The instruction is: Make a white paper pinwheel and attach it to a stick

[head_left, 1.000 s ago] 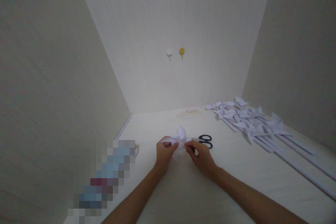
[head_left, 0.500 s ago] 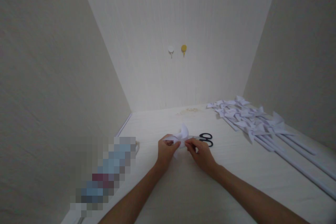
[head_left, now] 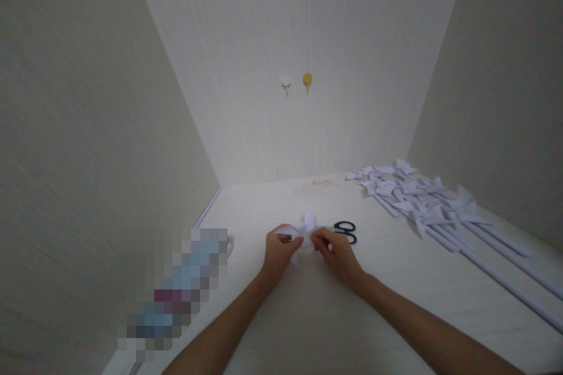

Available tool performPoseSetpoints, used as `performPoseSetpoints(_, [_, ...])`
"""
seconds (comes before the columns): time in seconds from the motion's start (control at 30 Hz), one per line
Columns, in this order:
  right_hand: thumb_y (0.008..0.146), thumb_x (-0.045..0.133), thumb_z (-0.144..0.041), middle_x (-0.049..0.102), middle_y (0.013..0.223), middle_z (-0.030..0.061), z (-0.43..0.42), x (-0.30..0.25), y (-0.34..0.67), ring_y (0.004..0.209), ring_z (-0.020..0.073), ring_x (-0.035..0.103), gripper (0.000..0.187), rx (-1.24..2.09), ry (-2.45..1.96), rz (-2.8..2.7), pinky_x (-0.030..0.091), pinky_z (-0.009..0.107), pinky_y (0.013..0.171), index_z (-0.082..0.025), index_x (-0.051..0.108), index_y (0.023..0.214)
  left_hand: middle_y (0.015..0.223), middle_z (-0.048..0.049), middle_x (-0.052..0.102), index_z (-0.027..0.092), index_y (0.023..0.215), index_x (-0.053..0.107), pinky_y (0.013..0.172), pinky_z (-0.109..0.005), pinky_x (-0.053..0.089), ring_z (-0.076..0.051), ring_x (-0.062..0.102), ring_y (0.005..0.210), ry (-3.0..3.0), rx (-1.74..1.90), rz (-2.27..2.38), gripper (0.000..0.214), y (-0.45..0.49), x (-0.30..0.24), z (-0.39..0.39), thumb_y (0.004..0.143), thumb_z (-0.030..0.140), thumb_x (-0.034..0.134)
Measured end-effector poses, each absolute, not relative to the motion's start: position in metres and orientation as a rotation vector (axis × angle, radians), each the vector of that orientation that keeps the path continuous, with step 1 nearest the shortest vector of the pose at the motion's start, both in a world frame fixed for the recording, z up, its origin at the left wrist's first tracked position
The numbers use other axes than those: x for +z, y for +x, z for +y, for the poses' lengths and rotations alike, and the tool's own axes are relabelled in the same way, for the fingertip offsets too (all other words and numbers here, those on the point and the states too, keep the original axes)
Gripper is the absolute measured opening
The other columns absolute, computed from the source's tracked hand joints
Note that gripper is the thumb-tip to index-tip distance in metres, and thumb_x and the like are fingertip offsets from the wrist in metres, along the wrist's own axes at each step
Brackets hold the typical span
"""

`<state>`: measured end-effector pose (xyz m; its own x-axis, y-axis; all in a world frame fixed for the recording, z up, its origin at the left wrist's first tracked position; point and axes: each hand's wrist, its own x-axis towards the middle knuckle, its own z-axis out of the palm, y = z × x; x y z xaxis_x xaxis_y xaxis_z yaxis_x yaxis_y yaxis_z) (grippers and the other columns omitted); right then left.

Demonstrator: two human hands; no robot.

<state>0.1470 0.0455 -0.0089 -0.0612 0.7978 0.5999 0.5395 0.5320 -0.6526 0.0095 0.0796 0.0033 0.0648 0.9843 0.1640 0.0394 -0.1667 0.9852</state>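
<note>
A white paper pinwheel with curled blades is held between my two hands above the white surface. My left hand pinches it from the left, thumb on the near side. From the right, my right hand has thumb and forefinger pinched together at the pinwheel's edge; any small piece between those fingertips is too small to make out. Just behind my right hand lies a pair of scissors with black handles, its blades partly hidden by the hand and paper.
Several finished-looking paper pinwheels on white sticks lie in a pile at the right. A blurred-out object is along the left edge. A white hook and a yellow hook are on the back wall.
Both hands stay almost in place with the pinwheel between them. My right hand's fingers have shifted slightly at the paper's right edge.
</note>
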Motion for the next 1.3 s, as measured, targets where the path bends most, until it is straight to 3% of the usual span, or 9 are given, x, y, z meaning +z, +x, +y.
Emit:
performPoseSetpoints(0.3, [0.076, 0.04, -0.013, 0.048, 0.051, -0.0031, 0.046, -0.007, 0.148, 0.049, 0.0095, 0.044, 0.019, 0.379, -1.155, -1.732, 0.031, 0.019, 0.049, -0.017, 0.049, 0.06, 0.049, 0.0011, 0.057, 0.011, 0.063, 0.058, 0.041, -0.018, 0.037, -0.01, 0.052, 0.045, 1.413, 1.228, 1.115, 0.016, 0.008, 0.001, 0.081, 0.05, 0.015, 0.065])
performPoseSetpoints(0.8, [0.073, 0.041, -0.014, 0.048, 0.048, -0.0022, 0.045, -0.019, 0.139, 0.043, 0.0086, 0.041, 0.016, 0.144, -1.258, -1.89, 0.026, 0.019, 0.045, -0.017, 0.046, 0.058, 0.051, 0.0014, 0.058, 0.013, 0.061, 0.058, 0.046, -0.02, 0.042, -0.011, 0.054, 0.047, 1.577, 1.312, 1.153, 0.012, 0.014, 0.005, 0.075, 0.05, 0.012, 0.061])
performPoseSetpoints(1.13, [0.075, 0.04, -0.013, 0.053, 0.056, 0.0014, 0.043, -0.014, 0.141, 0.051, 0.0112, 0.046, 0.016, 0.111, -1.241, -1.861, 0.031, 0.02, 0.049, -0.016, 0.047, 0.061, 0.053, 0.0008, 0.059, 0.013, 0.059, 0.058, 0.047, -0.018, 0.043, -0.011, 0.054, 0.048, 1.658, 1.291, 1.091, 0.007, 0.016, 0.004, 0.071, 0.053, 0.012, 0.059])
performPoseSetpoints(1.3, [0.079, 0.039, -0.018, 0.054, 0.054, -0.0005, 0.043, -0.013, 0.141, 0.049, 0.0111, 0.048, 0.014, 0.252, -1.256, -1.796, 0.032, 0.02, 0.048, -0.017, 0.046, 0.067, 0.052, 0.0008, 0.059, 0.013, 0.06, 0.057, 0.045, -0.018, 0.043, -0.011, 0.055, 0.048, 1.609, 1.317, 1.112, 0.01, 0.017, 0.004, 0.071, 0.05, 0.01, 0.06])
